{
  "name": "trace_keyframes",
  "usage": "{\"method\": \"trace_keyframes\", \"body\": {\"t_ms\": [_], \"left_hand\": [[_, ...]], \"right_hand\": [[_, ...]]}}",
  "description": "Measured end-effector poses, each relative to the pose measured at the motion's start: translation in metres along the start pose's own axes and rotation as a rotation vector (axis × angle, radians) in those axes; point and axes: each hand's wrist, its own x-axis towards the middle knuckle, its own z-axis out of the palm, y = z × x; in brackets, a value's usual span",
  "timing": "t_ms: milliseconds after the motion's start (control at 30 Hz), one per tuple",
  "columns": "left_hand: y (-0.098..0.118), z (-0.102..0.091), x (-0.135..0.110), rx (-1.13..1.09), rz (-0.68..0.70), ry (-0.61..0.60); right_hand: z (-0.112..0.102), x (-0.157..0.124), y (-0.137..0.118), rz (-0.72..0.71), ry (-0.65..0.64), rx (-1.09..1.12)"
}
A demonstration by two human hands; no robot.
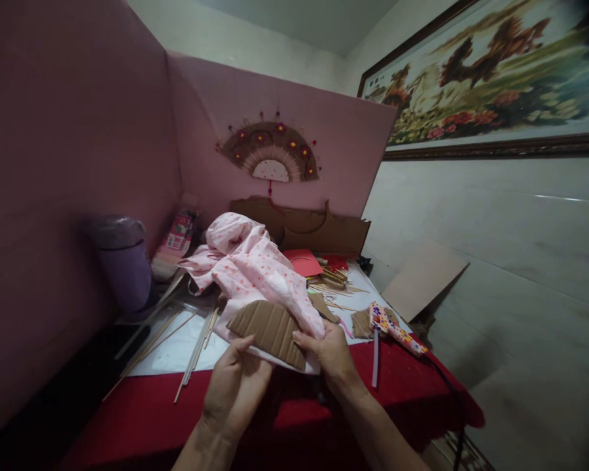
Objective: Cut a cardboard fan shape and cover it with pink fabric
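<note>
A half-round piece of brown cardboard [267, 329] lies on pink dotted cloth [255, 265] at the front of the table. My left hand [238, 383] grips its lower left edge, thumb on top and the other fingers beneath. At the right end, my right hand [331, 353] pinches the cardboard and the cloth together, its thumb pressed on the cardboard's edge. The rest of the cloth is bunched up behind the cardboard. Fingertips under the cardboard are hidden.
Thin wooden sticks [147, 347] and clear glue sticks lie at left, near a purple tumbler [127, 261]. A flowered glue gun [395, 330] rests at right on the red tablecloth [412, 379]. Red paper [303, 262] lies behind; a decorated cardboard fan [275, 147] hangs on the pink panel.
</note>
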Motion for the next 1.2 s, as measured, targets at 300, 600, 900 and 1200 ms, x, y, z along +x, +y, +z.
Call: {"method": "trace_keyframes", "body": {"t_ms": [300,600,900,1200], "left_hand": [[-0.008,0.0,0.004,0.222,0.103,0.095],[-0.004,0.0,0.011,0.216,0.226,0.232],[-0.003,0.003,0.015,0.189,0.19,0.234],[-0.003,-0.001,0.016,0.175,0.187,0.209]], "right_hand": [[0.0,-0.001,-0.001,-0.089,-0.005,-0.179],[-0.007,-0.008,-0.007,0.063,-0.192,-0.161],[-0.013,-0.017,-0.009,0.173,-0.248,-0.045],[-0.014,-0.02,-0.008,0.178,-0.275,-0.023]]}}
